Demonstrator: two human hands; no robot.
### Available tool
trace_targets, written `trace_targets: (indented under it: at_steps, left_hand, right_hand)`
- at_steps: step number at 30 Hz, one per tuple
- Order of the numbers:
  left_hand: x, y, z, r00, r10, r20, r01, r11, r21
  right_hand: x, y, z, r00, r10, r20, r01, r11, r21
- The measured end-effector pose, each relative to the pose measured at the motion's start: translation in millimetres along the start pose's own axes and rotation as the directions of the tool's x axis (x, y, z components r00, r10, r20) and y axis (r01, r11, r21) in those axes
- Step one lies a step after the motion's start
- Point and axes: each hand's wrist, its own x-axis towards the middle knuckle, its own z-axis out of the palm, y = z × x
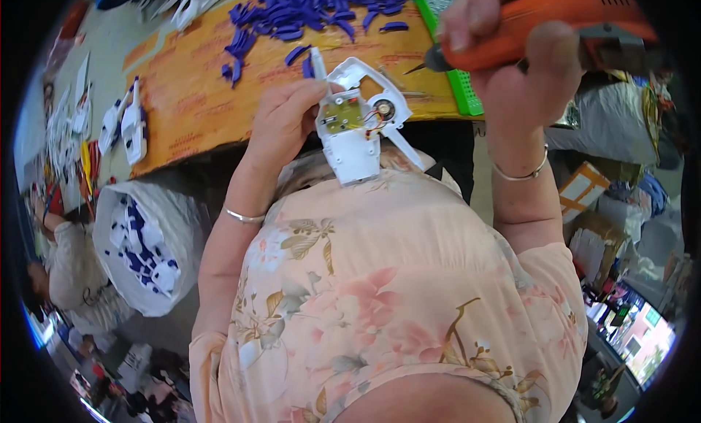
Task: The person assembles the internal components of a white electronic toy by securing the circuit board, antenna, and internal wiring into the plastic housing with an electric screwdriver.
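My left hand (286,116) is closed on the edge of a white plastic housing (352,160) at the table's near edge, just in front of my body. A yellowish-green circuit board (337,116) sits inside it. Thin coloured wires run from the board to a round speaker (382,110) in a second white shell part (400,137) to its right. Up at the right, my right hand (522,91) grips an orange power screwdriver (540,21). Its dark tip points left, above the table and apart from the housing.
Purple curved plastic pieces (307,7) lie heaped on the orange-brown tabletop (190,109), beside a green tray (467,94). White-and-purple assemblies (133,131) lie at the left edge. Below them stands a white sack (186,226) of parts. Another person (73,255) is at far left; boxes (584,189) are at right.
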Motion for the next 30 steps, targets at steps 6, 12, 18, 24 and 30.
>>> trace_targets:
  at_steps: [6,12,18,24,30]
  left_hand:
    - [0.6,-2.7,1.2,0.997,0.078,0.003,-0.077,0.995,-0.064]
    - [2.0,-4.8,-3.2,0.997,0.071,0.028,-0.069,0.996,-0.063]
    - [-1.2,1.8,4.6,0.999,0.037,0.0,-0.036,0.988,-0.152]
    - [2.5,-2.8,0.1,0.996,0.067,0.058,-0.056,0.983,-0.176]
    - [3.4,-3.5,0.0,0.992,0.099,0.081,-0.08,0.975,-0.209]
  right_hand:
    - [-10.6,-7.8,41.6,0.885,0.459,-0.075,-0.465,0.867,-0.178]
    - [-19.6,16.0,56.8,0.89,0.424,-0.17,-0.439,0.897,-0.058]
    - [-17.9,22.3,58.9,0.928,0.348,-0.13,-0.363,0.924,-0.122]
    - [-18.0,20.0,53.5,0.909,0.407,-0.093,-0.417,0.889,-0.188]
    - [-20.4,20.2,66.7,0.907,0.368,-0.203,-0.396,0.911,-0.119]
